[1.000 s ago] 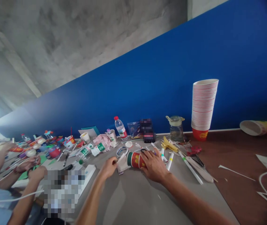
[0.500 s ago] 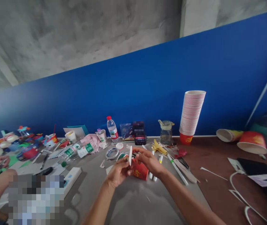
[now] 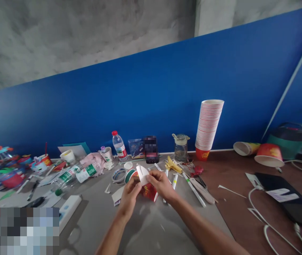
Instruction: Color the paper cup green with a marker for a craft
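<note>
My left hand point(image 3: 128, 195) and my right hand point(image 3: 161, 183) meet above the grey table point(image 3: 145, 230), both pinching a white piece of cut paper point(image 3: 141, 173). A red paper cup point(image 3: 148, 191) sits just below the paper, between my hands; which hand steadies it I cannot tell. Behind it lies a green-rimmed cup point(image 3: 130, 174) and a white scrap point(image 3: 117, 195) on the table.
A tall stack of red-and-white cups point(image 3: 208, 127) stands at the blue wall, beside a glass jar point(image 3: 180, 147) and a water bottle point(image 3: 118, 145). Markers point(image 3: 174, 181) and scissors point(image 3: 198, 180) lie right of my hands. A tape roll point(image 3: 119, 175), tipped cups point(image 3: 269, 155), cables point(image 3: 267, 226).
My hands lifted off the lying cup and came together holding the white paper, which turned from edge-on to face-on. The view swung right; the co-workers' arms at left left the frame.
</note>
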The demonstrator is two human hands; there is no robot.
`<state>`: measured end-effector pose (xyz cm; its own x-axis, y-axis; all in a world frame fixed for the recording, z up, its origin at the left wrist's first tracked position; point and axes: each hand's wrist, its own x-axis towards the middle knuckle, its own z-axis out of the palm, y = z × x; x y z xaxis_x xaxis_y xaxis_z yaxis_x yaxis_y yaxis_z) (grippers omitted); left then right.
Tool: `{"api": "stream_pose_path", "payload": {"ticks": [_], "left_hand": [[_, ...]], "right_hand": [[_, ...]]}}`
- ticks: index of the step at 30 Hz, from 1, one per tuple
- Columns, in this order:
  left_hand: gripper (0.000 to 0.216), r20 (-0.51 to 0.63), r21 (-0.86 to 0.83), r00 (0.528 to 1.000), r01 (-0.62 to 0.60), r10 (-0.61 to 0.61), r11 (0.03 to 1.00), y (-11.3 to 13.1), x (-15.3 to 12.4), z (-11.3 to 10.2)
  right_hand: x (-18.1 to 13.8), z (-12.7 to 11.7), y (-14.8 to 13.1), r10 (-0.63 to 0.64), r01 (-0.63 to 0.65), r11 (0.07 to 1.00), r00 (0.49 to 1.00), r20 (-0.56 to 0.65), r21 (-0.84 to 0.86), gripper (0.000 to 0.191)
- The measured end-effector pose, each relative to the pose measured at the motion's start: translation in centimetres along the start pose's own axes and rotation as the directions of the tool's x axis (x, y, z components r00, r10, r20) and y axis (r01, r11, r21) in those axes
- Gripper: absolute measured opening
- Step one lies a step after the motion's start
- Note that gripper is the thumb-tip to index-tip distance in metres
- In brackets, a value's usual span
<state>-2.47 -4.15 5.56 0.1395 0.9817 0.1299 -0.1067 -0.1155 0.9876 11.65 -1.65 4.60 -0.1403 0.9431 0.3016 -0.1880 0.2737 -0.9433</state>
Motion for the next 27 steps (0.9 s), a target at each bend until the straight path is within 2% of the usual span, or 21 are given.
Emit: {"api": "stream_pose_path", "payload": {"ticks": [3, 5, 7, 9, 11, 13, 15, 18, 27], "left_hand": [[0.04, -0.012, 0.101, 1.0, -0.016, 0.018, 0.995, -0.1, 0.0, -0.5], [0.036, -0.085, 0.142, 0.995, -0.03, 0.043, 0.989, -0.3, 0.2, -0.9], [0.032, -0.163, 0.105, 0.984, -0.048, 0.065, 0.993, -0.6, 0.4, -1.3], [0.029, -0.225, -0.014, 0.972, -0.071, 0.066, 0.997, -0.7, 0.7, -1.6], [0.029, -0.257, -0.162, 0.965, -0.091, 0.047, 0.983, -0.6, 0.9, -1.7], [0.031, -0.266, -0.273, 0.964, -0.091, 0.016, 0.958, -0.5, 1.0, -1.7], [0.034, -0.264, -0.323, 0.964, -0.081, -0.008, 0.943, -0.6, 1.1, -1.7], [0.033, -0.271, -0.319, 0.962, -0.095, 0.005, 0.943, -1.0, 1.1, -1.8], [0.024, -0.302, -0.066, 0.948, -0.129, 0.103, 0.989, -1.8, 0.9, -2.0]], "right_hand": [[-0.4, 0.7, 0.1, -0.017, 0.018, 0.998, 1.0, 0.009, -0.064, 0.026], [-0.5, 0.8, -0.1, -0.066, 0.065, 0.988, 0.998, 0.0, -0.139, 0.024], [-0.2, 0.1, -0.1, -0.145, 0.123, 0.955, 0.987, -0.063, -0.269, 0.025], [0.4, -1.6, 0.1, -0.246, 0.146, 0.882, 0.954, -0.173, -0.449, 0.024], [1.1, -4.0, 0.8, -0.339, 0.112, 0.778, 0.903, -0.264, -0.618, 0.023], [1.6, -6.4, 1.8, -0.394, 0.023, 0.653, 0.864, -0.313, -0.757, 0.025], [1.8, -8.3, 2.7, -0.406, -0.078, 0.51, 0.856, -0.32, -0.856, 0.026], [1.8, -9.5, 3.6, -0.39, -0.151, 0.413, 0.862, -0.324, -0.898, 0.026], [2.1, -8.3, 3.6, -0.421, -0.082, 0.384, 0.871, -0.254, -0.92, 0.028]]}}
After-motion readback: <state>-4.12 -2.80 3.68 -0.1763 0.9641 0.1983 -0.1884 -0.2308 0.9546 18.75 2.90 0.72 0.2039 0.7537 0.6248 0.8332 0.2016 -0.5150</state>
